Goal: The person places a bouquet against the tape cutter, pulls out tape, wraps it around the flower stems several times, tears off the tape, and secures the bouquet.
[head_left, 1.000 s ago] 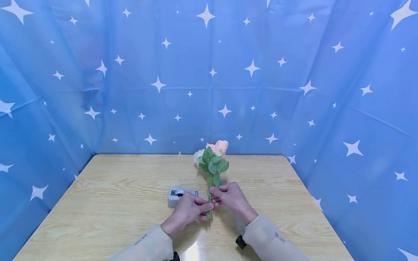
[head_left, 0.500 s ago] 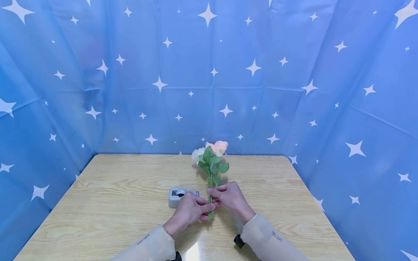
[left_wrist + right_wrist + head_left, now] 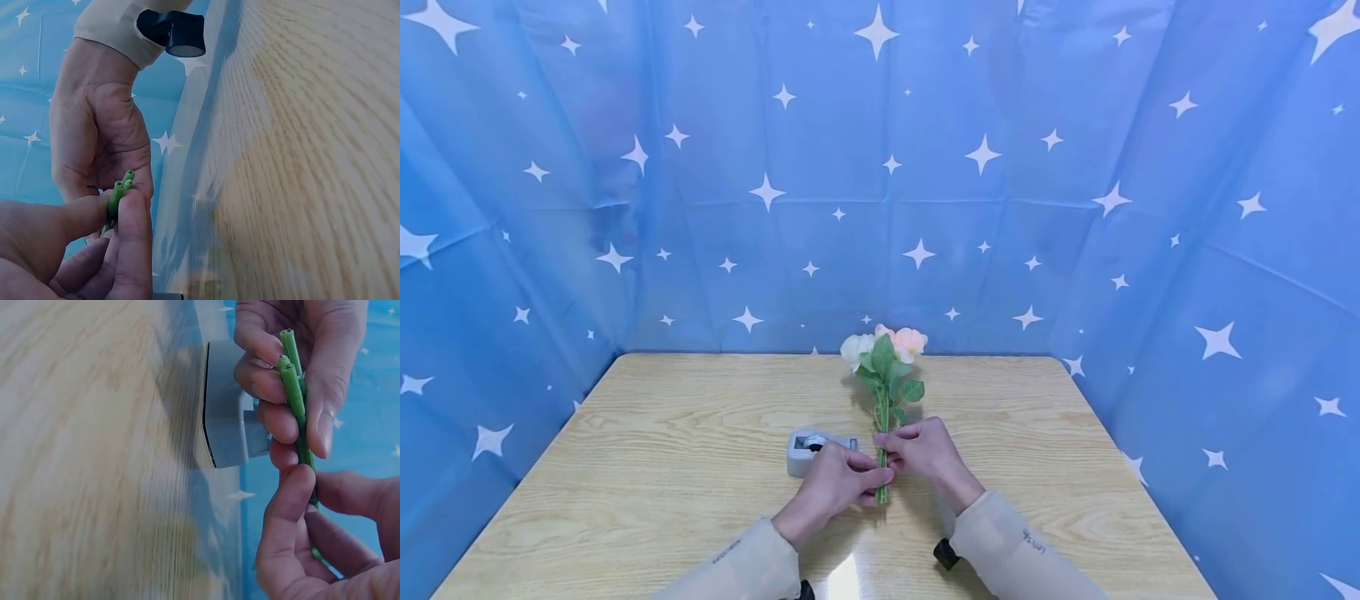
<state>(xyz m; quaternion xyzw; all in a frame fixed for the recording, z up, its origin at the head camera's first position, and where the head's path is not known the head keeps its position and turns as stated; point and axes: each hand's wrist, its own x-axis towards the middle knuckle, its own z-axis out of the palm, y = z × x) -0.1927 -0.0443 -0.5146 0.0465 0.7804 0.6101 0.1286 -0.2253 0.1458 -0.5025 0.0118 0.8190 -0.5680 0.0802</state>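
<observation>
A small bunch of flowers, with pale pink and white blooms above green leaves, stands upright over the middle of the table. My left hand pinches its green stems near their cut lower ends, between thumb and fingers. Just above, my right hand pinches the same stems from the other side. Up close in the left wrist view, several hollow stem ends poke out between the fingertips. A grey-white tape dispenser sits on the table right behind and left of my left hand.
The light wood-grain table reaches back to a blue curtain printed with white stars, which also hangs along both sides. A dark wrist-worn camera shows on the right cuff.
The flower heads have turned a little, the white one showing more to the left. Both hands keep their pinch on the stems and stay nearly in place.
</observation>
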